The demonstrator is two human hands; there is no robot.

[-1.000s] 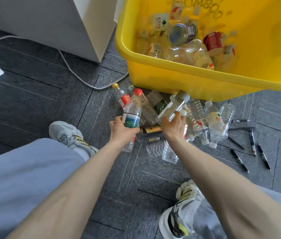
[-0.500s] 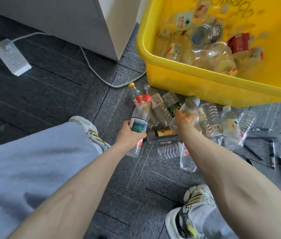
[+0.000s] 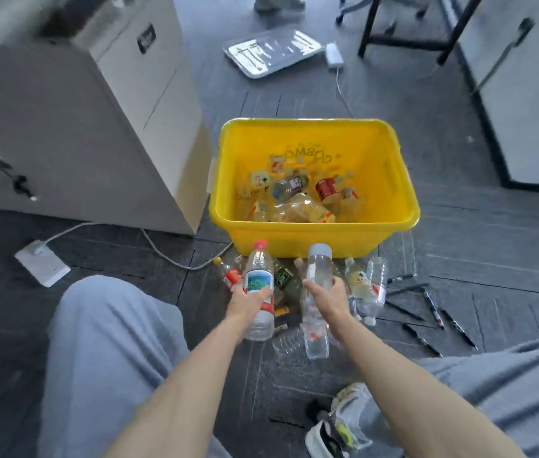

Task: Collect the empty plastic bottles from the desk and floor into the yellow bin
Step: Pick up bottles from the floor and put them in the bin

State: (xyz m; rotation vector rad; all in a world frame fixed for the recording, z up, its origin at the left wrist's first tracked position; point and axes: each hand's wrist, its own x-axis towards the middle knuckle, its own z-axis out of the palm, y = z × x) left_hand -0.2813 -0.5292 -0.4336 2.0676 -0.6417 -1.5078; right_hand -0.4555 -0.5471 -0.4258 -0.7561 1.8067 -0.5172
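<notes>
Hands (image 3: 250, 302) (image 3: 327, 297) raised toward yellow bin (image 3: 314, 228) — both bottles (image 3: 258, 269) (image 3: 319, 269) now upright

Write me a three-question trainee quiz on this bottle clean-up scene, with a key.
1. True or false: the right hand grips the grey-capped bottle.
2. Multiple choice: the cap on the left hand's bottle, gripped by the left hand, is A green, B red, C blue.
3. Fill in: loose bottles lie on the floor in front of the yellow bin; to their right lie black ___.
Key: 1 true; 2 B; 3 pens.
</notes>
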